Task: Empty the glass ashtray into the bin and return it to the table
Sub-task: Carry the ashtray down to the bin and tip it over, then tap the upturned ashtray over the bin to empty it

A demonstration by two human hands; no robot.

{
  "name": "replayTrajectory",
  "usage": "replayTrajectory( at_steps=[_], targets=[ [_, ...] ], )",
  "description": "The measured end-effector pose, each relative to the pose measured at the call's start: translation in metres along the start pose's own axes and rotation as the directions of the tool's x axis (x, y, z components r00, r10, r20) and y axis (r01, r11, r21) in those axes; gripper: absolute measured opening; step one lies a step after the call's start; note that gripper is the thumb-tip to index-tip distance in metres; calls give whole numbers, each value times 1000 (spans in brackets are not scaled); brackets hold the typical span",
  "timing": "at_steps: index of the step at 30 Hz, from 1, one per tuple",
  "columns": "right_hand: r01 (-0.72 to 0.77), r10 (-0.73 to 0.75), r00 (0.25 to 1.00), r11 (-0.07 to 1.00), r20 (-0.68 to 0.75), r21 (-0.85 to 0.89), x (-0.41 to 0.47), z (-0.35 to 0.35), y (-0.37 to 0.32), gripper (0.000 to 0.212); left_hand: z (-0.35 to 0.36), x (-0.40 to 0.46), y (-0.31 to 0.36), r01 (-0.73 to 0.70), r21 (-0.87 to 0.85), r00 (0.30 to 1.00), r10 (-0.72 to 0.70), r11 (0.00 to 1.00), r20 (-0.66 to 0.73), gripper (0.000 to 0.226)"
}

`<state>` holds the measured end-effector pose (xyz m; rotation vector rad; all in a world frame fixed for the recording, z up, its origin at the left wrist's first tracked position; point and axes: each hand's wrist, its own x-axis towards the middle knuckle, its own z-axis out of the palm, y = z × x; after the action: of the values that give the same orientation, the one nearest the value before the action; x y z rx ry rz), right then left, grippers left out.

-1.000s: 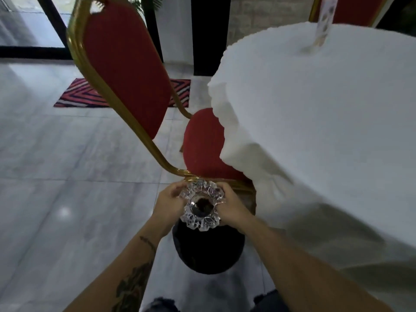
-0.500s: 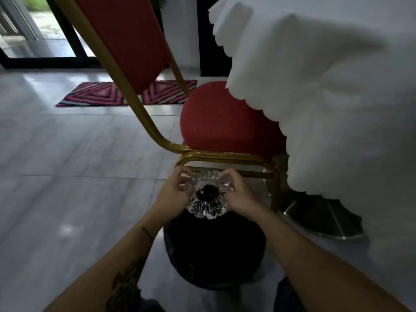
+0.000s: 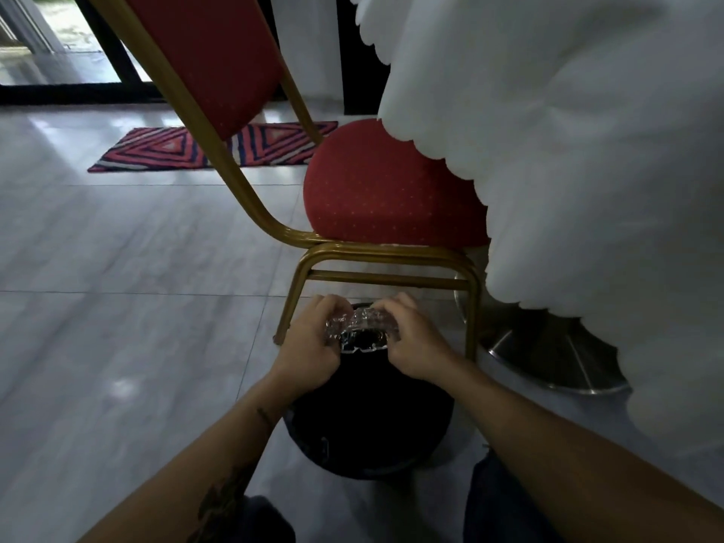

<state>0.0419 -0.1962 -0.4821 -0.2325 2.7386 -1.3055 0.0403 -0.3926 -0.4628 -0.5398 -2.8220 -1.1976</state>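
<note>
Glass ashtray (image 3: 359, 327) is held over the black bin (image 3: 370, 421), tipped so its far edge is up and its dark middle faces toward the camera and down; it sits above the far part of the bin's mouth. Left hand (image 3: 309, 346) grips the ashtray's left edge, right hand (image 3: 415, 342) grips the right edge, fingers of both curled over the top rim. Bin stands on the grey tiled floor (image 3: 117, 307), directly below the hands, inside too dark to make out. Just behind the bin: a chair (image 3: 391, 201) with red seat and gold metal frame, its near legs straddling the bin's far side, red backrest leaning up to the left. Right of it, a white tablecloth (image 3: 568, 150) with a scalloped hem hangs down and overlaps the seat's right part. Table's shiny metal base (image 3: 548, 358) shows under the hem, near the bin's right. Striped red rug (image 3: 196, 150) lies well apart, farther back on the floor, partly hidden by the chair frame.
</note>
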Motion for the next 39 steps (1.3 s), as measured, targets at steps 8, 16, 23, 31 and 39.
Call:
replayTrajectory(
  at_steps=[8, 16, 23, 31, 39],
  targets=[
    [341, -352, 936, 901, 7, -267, -18, -2, 13, 49, 11, -21, -10, -168, 133, 984, 157, 977, 86, 48],
    [456, -444, 887, 801, 126, -388, -27, 6, 21, 57, 13, -34, -32, -347, 336, 937, 308, 875, 166, 57],
    [492, -478, 866, 768, 144, -410, -28, 8, 23, 62, 14, -39, -48, -441, 352, 897, 407, 826, 172, 63],
    [571, -601, 792, 667, 109, -479, -21, 1, 17, 39, 7, -29, -54, -498, 350, 866, 477, 793, 152, 61],
    [574, -635, 772, 673, 35, -468, -18, -2, -4, 38, -10, -23, -55, -525, 396, 844, 522, 753, 125, 55]
  ],
)
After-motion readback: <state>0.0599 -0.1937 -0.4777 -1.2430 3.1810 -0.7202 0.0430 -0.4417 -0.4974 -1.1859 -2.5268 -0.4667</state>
